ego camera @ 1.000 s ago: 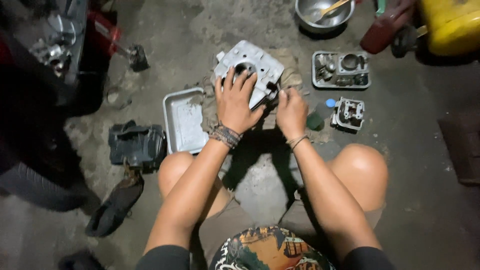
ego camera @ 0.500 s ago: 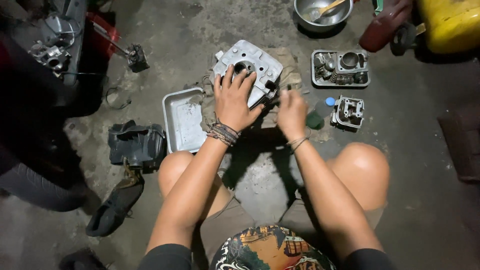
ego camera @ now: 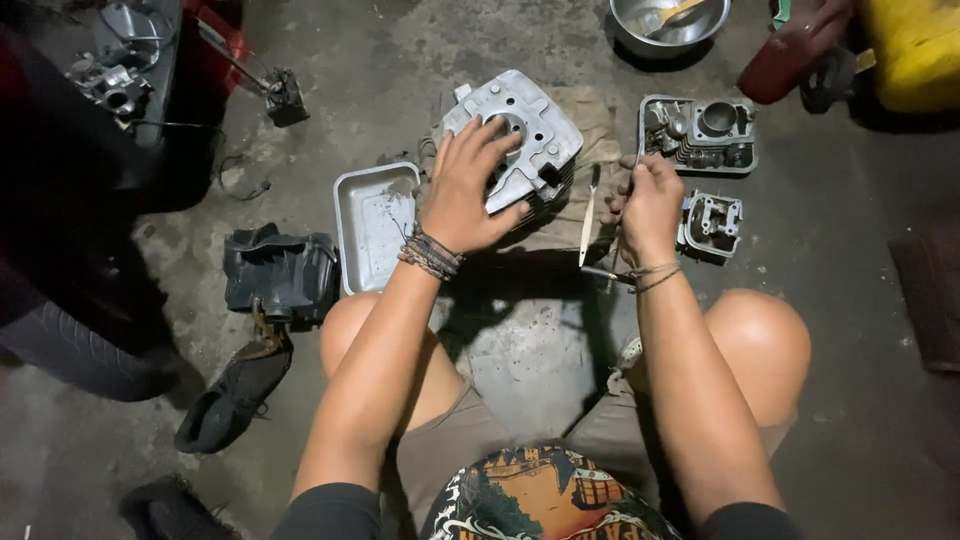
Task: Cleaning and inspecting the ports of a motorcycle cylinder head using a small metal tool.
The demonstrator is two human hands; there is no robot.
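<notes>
A grey finned engine cylinder (ego camera: 540, 115) rests on a dirty cloth (ego camera: 590, 120) on the concrete floor. My left hand (ego camera: 468, 190) lies on top of it, fingers spread, fingertips at the bore and thumb hooked over its near edge, holding it. My right hand (ego camera: 650, 205) is to the right of the cylinder and apart from it, fingers curled in, with nothing clearly in them. A thin pale strip-like tool (ego camera: 588, 215) lies on the cloth between my hands.
An empty metal tray (ego camera: 375, 225) sits left of the cylinder. A tray of engine parts (ego camera: 700, 130) and a small cast part (ego camera: 712, 222) lie to the right. Farther off are a steel bowl (ego camera: 668, 22), a yellow container (ego camera: 915, 50), a black part (ego camera: 280, 270) and a shoe (ego camera: 235, 390).
My right hand has drawn away from the cylinder's right edge toward the right. The thin pale tool now lies in view on the cloth. My left hand stays on the cylinder.
</notes>
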